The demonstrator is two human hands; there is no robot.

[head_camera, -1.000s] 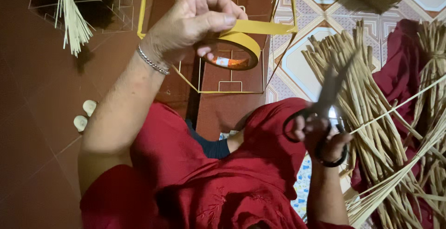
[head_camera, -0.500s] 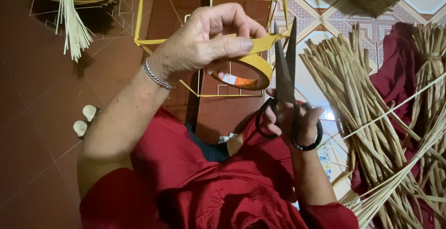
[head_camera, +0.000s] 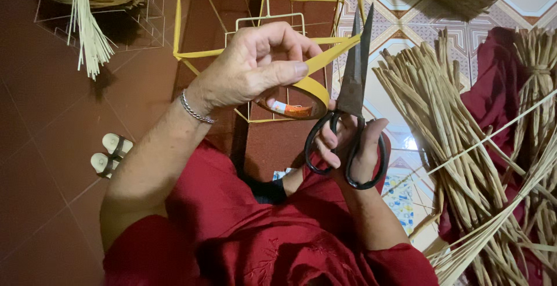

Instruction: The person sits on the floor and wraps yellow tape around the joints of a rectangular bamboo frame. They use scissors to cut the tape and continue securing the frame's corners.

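Landmark: the yellow wire frame [head_camera: 203, 54] standing on the red tiled floor [head_camera: 46, 146]; every place below is told from it.
Reed tuft: a pale bundle of reeds [head_camera: 87, 30] lies left of the frame, its loose ends fanned toward the camera.
Sandals: a pair of light sandals [head_camera: 110, 153] sits on the floor, left of and below the frame.
Left hand: the left hand [head_camera: 252, 68] is in front of the frame's middle, thumb and fingers pinched on a roll of yellow tape [head_camera: 299, 97]; a silver bracelet [head_camera: 194, 110] circles the wrist.
Tape: the roll hangs under that hand, and a pulled strip runs up and right from it to the scissor blades.
Scissors: black-handled scissors [head_camera: 354, 83] point upward just right of the roll, blades nearly together at the strip.
Right hand: the right hand [head_camera: 354, 149] is below and right of the roll, fingers curled through the loops.
Sticks: a heap of tan cane sticks [head_camera: 441, 123] lies right of the frame, over red cloth [head_camera: 493, 94] and patterned tiles.
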